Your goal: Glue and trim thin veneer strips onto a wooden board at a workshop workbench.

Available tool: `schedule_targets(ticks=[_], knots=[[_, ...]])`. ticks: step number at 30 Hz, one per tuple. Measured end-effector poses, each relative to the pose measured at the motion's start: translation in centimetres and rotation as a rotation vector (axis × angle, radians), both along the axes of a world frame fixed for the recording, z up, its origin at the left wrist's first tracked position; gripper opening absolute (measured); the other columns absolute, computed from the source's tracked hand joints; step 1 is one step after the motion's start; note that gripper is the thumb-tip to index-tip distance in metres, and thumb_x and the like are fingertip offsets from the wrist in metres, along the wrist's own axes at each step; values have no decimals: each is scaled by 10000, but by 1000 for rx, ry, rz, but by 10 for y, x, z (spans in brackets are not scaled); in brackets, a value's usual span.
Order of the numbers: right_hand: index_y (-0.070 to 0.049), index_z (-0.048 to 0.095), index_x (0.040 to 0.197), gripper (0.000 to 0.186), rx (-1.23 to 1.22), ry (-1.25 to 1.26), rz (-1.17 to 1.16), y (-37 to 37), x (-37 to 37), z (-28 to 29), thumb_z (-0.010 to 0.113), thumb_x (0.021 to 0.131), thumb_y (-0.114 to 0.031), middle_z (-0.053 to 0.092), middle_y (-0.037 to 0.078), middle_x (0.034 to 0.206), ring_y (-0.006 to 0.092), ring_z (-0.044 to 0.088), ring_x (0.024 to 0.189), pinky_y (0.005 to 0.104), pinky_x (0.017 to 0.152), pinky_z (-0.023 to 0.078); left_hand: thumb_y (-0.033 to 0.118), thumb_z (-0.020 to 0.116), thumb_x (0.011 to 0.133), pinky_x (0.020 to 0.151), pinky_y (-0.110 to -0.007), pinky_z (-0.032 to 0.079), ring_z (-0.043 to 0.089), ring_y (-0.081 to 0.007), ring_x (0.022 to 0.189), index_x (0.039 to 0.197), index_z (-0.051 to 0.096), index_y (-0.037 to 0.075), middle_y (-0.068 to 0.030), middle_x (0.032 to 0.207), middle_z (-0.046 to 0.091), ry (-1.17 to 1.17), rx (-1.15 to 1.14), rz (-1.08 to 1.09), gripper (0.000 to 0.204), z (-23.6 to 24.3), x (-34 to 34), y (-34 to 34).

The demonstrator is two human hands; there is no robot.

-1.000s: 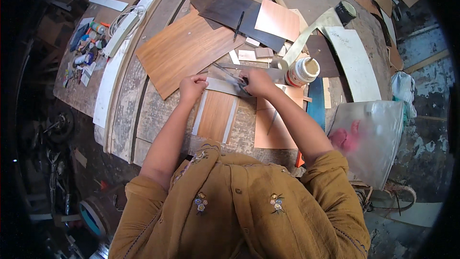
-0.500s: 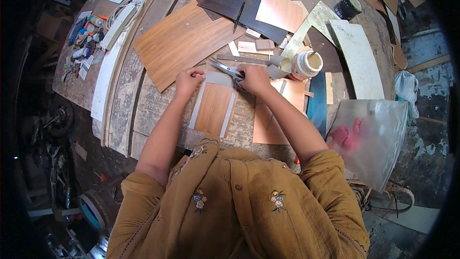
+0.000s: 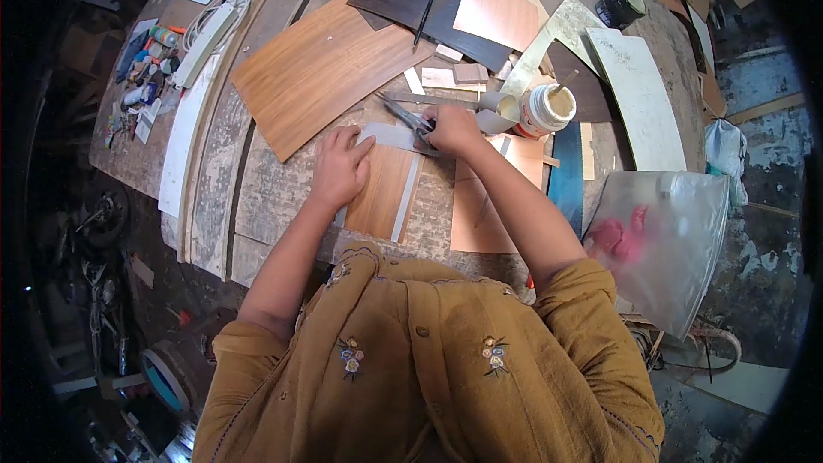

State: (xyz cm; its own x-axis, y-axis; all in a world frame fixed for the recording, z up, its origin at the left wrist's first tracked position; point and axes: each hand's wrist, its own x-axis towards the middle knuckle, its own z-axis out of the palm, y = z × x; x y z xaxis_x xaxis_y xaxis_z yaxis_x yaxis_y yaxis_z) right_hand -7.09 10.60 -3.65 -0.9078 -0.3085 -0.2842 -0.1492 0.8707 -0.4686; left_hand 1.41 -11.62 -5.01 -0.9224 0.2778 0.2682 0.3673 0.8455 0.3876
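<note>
My left hand (image 3: 341, 170) lies with its fingers out over a small wood-grain board (image 3: 381, 195) that has pale strips along its sides, its fingertips touching a grey strip (image 3: 387, 135) across the top end. In my right hand (image 3: 456, 131), just right of that strip, are dark-handled scissors (image 3: 403, 112), their blades pointing up-left. Right of that hand sit a curled grey piece (image 3: 495, 119) and a white jar (image 3: 548, 108) of pale paste with a stick in it. A peach panel (image 3: 480, 214) lies under my right forearm.
Loose veneer sheets (image 3: 309, 77), a dark can (image 3: 619, 7) and a white curved offcut (image 3: 634, 99) cover the back of the worn bench (image 3: 266, 214). A plastic bag (image 3: 656, 249) is at the right edge; a pile of small supplies (image 3: 150, 64) and a cable (image 3: 219, 17) are at the left.
My left hand has gone from pinched fingers at the grey strip's end to lying outspread on the board. The scissors stay in my right hand, now slightly higher in view.
</note>
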Motion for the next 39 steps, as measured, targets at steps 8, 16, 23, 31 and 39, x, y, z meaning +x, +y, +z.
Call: schedule_targets(ticks=[8,16,23,31,39], knots=[[-161,689,867,248,32,-20,-30,-2,-2,-3,698,631,-240,659,129,884,315,619,892,411,791,474,240,589,758,1050,-558,167,173,-390,1338,1211,566,221,-169,1406,307,-35,-181,47,454,3,15,-3],[-157,691,841,215,64,9,-45,-5,-1,-6,687,635,-218,657,144,868,314,622,879,409,784,470,259,591,764,1048,-580,144,121,-402,1353,1238,542,216,-177,1434,257,-77,-159,68,479,0,24,-4],[-167,690,813,208,61,24,-45,-6,1,-7,719,621,-243,662,123,845,301,630,857,404,774,471,269,587,765,1046,-572,150,112,-408,1354,1271,497,152,-195,1438,235,-95,-129,69,527,-3,24,0],[-181,688,804,188,76,16,-44,-6,0,-6,707,627,-245,664,116,831,296,634,834,405,763,472,276,587,765,1042,-568,160,116,-404,1357,1272,489,137,-193,1435,241,-97,-116,55,535,-6,23,0],[-184,689,808,195,58,27,-40,-4,-1,-8,699,622,-239,663,119,836,299,632,839,409,751,474,288,587,766,1043,-574,155,110,-398,1361,1294,472,149,-165,1454,226,-107,-133,60,558,-5,18,3]])
